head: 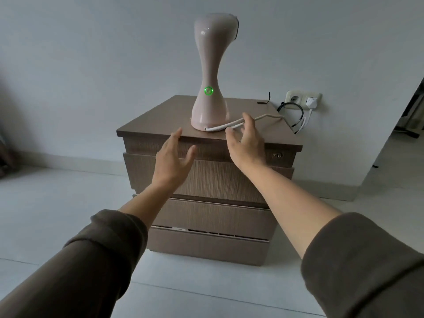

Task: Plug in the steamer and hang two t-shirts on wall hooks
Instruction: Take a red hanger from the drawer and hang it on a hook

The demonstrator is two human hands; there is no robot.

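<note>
The pink steamer [210, 74] stands on the brown drawer chest [206, 143], its green light on. The left hand [172, 157] and right hand [246, 143] are open, holding nothing. It looks smooth, tall and tippy; grab its thin middle.

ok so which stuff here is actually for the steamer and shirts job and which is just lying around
For the job: steamer, lit green; its white cord; white plug in the wall socket.

Just there: drawer chest; black cable loop. No t-shirts or hooks in view.
</note>
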